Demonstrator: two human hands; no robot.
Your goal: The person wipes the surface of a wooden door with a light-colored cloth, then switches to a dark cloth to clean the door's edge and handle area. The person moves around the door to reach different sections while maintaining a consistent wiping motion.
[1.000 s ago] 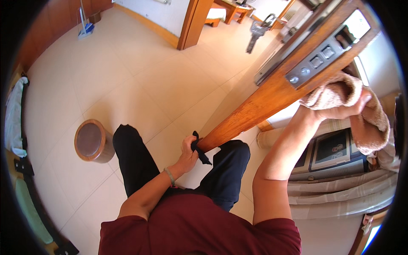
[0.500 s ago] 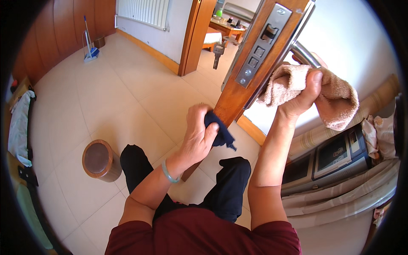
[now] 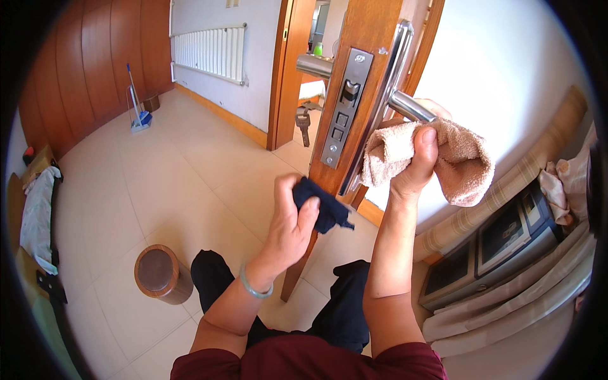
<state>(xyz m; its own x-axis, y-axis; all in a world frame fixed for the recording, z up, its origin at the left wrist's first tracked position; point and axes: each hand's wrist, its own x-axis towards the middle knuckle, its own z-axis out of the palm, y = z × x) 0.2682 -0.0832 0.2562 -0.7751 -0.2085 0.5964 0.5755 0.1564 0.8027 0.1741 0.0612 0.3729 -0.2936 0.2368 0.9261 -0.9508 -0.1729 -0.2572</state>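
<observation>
My left hand [image 3: 285, 231] is closed round a dark navy cloth [image 3: 324, 212], close to the edge of a wooden door [image 3: 369, 31] and below its metal lock plate [image 3: 334, 140]. A beige-pink towel [image 3: 465, 161] is bunched in my right hand [image 3: 418, 166], with the thumb pressed over it. That hand is just under the silver lever handle [image 3: 405, 104], and its fingers are mostly hidden behind the towel and lever. On the door's other side, a key [image 3: 304, 130] hangs below a second lever handle [image 3: 311, 65].
A round wooden stool [image 3: 163, 272] stands on the tiled floor to the left. Further off are a blue dustpan [image 3: 142, 120] and a white radiator [image 3: 209, 54]. At right, a dark-fronted cabinet [image 3: 481, 253] sits beside pale draped fabric [image 3: 506, 316].
The view has shifted, so the door and lock plate appear further left and lower. Both hands keep their cloths; the left hand now sits slightly lower in the picture.
</observation>
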